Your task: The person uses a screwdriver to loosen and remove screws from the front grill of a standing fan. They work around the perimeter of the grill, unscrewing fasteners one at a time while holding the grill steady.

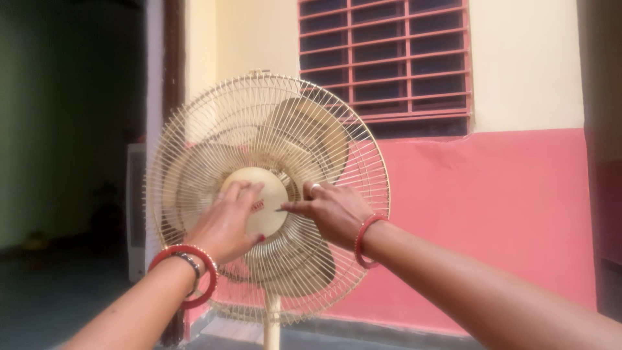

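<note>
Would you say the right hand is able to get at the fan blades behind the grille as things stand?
Probably not: the right hand rests on the outside of the wire grille, whose closely spaced wires cover the blades all round.

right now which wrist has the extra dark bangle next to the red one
The left hand, resting on the fan's round centre cap, has a dark bangle beside its red one. The right hand wears only a red bangle.

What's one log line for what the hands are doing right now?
left hand: on fan hub | right hand: on fan grille | fan: upright
</note>
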